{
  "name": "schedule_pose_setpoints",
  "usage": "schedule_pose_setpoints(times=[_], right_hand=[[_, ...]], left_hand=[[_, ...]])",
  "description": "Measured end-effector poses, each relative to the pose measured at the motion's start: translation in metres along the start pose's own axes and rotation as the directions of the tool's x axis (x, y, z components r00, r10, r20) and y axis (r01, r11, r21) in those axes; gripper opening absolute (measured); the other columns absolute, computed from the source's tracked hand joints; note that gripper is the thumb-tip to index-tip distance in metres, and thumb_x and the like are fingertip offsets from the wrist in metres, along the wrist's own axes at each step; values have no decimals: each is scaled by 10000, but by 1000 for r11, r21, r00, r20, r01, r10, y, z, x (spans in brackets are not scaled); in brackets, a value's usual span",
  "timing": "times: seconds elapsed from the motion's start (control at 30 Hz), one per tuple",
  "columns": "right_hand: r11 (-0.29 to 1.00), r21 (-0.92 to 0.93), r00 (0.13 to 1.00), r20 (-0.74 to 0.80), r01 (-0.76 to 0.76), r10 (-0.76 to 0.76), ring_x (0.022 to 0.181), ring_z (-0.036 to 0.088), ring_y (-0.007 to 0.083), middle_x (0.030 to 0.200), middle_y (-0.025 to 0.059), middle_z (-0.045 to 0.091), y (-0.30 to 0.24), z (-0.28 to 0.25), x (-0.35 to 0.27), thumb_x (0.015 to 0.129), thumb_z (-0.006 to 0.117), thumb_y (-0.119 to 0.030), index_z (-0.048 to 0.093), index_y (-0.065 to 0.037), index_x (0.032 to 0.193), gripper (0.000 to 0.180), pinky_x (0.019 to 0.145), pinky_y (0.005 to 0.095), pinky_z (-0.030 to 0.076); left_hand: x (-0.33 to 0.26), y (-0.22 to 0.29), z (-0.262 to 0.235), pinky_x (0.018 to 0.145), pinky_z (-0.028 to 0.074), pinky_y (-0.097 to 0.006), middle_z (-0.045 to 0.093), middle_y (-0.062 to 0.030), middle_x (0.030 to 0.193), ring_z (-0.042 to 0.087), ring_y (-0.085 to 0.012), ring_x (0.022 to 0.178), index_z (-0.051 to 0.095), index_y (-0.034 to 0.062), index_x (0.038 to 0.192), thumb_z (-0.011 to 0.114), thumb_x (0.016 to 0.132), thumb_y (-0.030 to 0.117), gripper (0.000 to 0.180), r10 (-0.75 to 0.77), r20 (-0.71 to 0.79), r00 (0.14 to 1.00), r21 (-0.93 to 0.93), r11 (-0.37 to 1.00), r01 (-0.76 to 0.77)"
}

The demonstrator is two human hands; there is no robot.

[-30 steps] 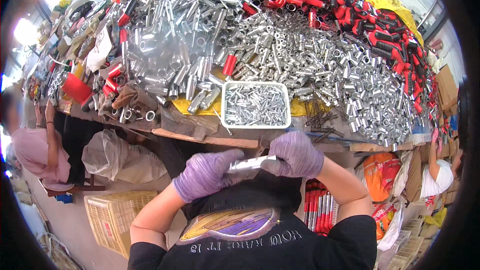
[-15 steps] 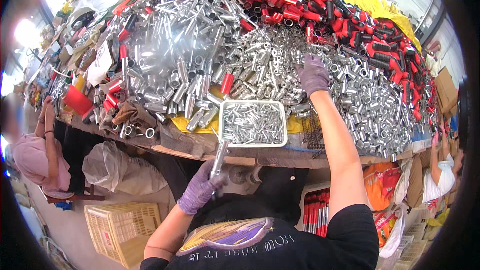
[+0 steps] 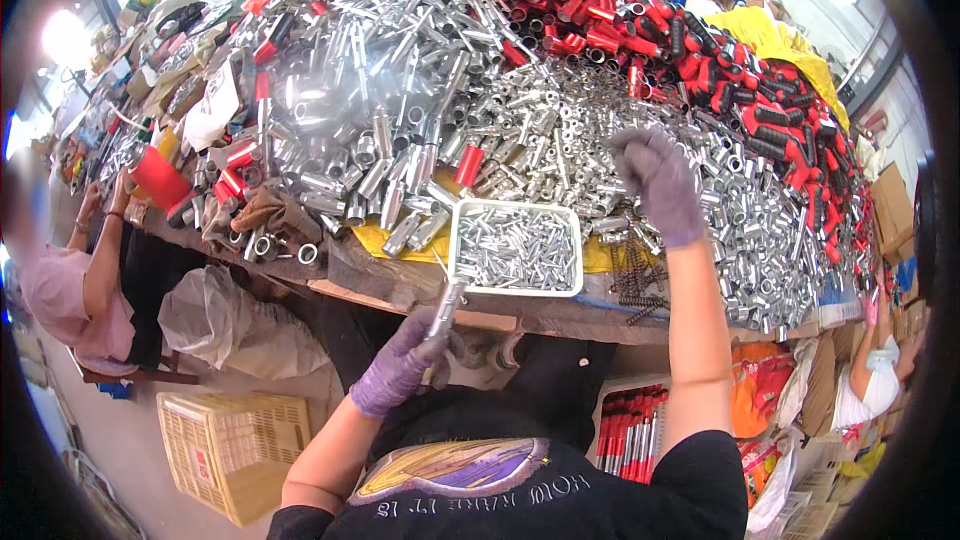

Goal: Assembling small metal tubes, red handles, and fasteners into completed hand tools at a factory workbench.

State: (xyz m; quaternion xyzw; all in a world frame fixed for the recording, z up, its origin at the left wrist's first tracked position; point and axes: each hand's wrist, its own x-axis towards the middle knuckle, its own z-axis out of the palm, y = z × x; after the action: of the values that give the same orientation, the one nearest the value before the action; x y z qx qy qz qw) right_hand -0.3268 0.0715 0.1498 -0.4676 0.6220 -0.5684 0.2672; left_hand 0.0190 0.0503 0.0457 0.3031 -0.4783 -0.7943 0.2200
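Below the table edge, the person's left hand [image 3: 405,365], in a purple glove, is clamped around a silver metal tube [image 3: 444,308] pointing up toward a white tray [image 3: 515,287] of small metal pieces. Well apart, the gloved right hand [image 3: 657,185] reaches out over a heap of silver sleeves [image 3: 560,130], fingers curled down onto them; whether it grips any cannot be told.

Wooden workbench [image 3: 420,285], near edge worn. Heap of silver metal tubes [image 3: 420,90] covers most of top. Red-handled parts [image 3: 700,50] along far and right edges. White tray [image 3: 516,248] of small tubes at near edge, yellow sheet [image 3: 375,238] beneath.
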Motion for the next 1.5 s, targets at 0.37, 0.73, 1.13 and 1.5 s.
schedule_pose_setpoints(times=[0.37, 0.73, 1.13, 1.5], right_hand=[[904, -228, 874, 422, 361, -242, 751, 644, 268, 822, 130, 643, 1, 97, -66, 896, 564, -193, 634, -48, 940, 166, 677, 335, 509], [388, -921, 974, -121, -38, -194, 958, 606, 396, 982, 225, 639, 58, 44, 265, 915, 414, -393, 649, -33, 957, 431, 842, 469, 476], [911, -40, 878, -287, -410, 382, 516, 610, 180, 683, 119, 636, 115, 52, 341, 830, 614, -299, 613, -36, 811, 264, 450, 318, 477], [841, 541, 1000, -4, 15, -15, 815, 608, 189, 909, 80, 621, 36, 55, 105, 779, 599, -143, 533, -20, 1052, 306, 760, 332, 515]], left_hand=[[26, 9, 24, 599, 401, -206, 529, 20, 877, 449, -52, 699, 423, 83, 1312, 553, 927, 298, 460, 73, 173, 982, 105, 990, -92], [55, 19, -52, 551, 441, -231, 575, -75, 910, 546, -128, 631, 419, 51, 1319, 642, 811, 174, 568, 122, -94, 988, -224, 964, -141], [59, -3, -68, 603, 441, -207, 560, -29, 973, 521, -83, 719, 488, 81, 1255, 636, 844, 150, 443, 131, -210, 969, -170, 971, -168], [55, 10, -58, 466, 419, -225, 589, -48, 805, 531, -111, 574, 495, 70, 1221, 567, 882, 240, 386, 12, -175, 985, -348, 935, -73]])
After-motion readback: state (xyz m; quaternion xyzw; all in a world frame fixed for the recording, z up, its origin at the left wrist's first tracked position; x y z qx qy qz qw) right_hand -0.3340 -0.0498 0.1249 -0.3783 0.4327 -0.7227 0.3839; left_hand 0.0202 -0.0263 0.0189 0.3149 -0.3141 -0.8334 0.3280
